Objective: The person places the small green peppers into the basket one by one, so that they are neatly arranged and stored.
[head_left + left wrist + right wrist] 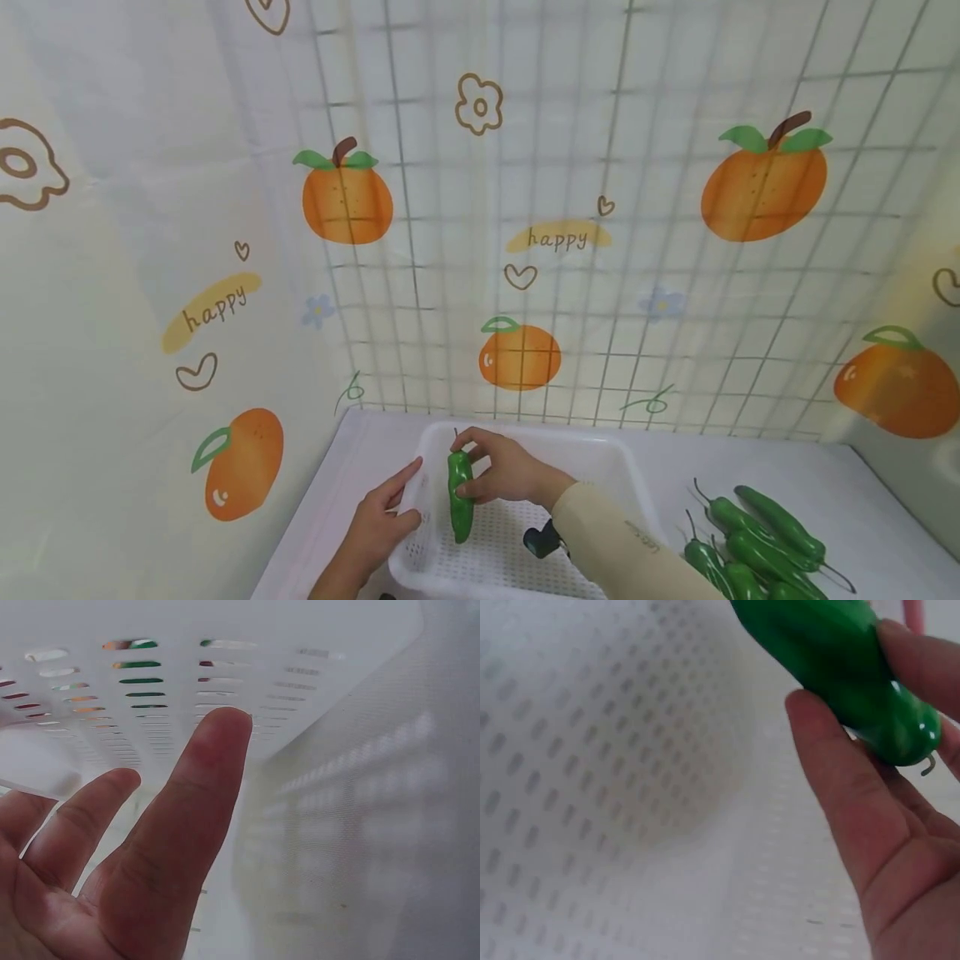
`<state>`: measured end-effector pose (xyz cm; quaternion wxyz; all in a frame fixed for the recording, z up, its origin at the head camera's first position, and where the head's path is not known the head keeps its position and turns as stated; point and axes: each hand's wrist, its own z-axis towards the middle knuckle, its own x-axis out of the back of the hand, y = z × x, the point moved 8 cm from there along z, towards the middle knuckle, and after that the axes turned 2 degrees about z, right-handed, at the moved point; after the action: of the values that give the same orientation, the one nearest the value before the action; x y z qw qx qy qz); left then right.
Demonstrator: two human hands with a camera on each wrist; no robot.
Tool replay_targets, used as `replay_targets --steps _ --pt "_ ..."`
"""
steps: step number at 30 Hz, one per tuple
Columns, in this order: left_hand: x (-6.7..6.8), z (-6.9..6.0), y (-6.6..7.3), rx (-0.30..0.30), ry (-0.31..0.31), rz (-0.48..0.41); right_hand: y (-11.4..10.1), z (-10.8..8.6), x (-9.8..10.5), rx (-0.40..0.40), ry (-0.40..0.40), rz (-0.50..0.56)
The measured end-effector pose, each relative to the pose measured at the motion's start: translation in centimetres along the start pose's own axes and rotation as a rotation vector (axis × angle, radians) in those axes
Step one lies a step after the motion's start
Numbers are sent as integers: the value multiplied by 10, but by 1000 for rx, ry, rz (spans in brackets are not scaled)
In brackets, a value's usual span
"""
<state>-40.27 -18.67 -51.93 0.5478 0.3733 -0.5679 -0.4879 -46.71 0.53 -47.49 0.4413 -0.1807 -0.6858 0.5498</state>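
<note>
In the head view my right hand [513,471] pinches a green pepper [461,497] near its stem end, over the left part of a white perforated basket [641,492]. The pepper hangs roughly upright, stem up. Up close in the right wrist view, thumb and fingers of the right hand [877,802] hold the glossy pepper [840,667] from both sides. At the basket's left side is my left hand [378,521], its fingers extended against the wall. From the left wrist view, the thumb of that hand [142,847] lies by the slotted basket wall [247,630].
Several green peppers [772,542] lie in a pile on the white table [675,458] right of the basket. Partly behind the right wrist is a dark object [542,542]. A curtain with printed oranges [520,358] hangs behind the table.
</note>
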Motion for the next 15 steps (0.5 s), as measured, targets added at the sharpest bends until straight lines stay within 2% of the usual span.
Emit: replay_targets --steps 6,15 --pt "1 -3 -1 -6 7 -5 6 1 -13 4 -41 -32" --pt "0 0 -4 -10 -1 -6 14 1 -20 -17 -61 -52"
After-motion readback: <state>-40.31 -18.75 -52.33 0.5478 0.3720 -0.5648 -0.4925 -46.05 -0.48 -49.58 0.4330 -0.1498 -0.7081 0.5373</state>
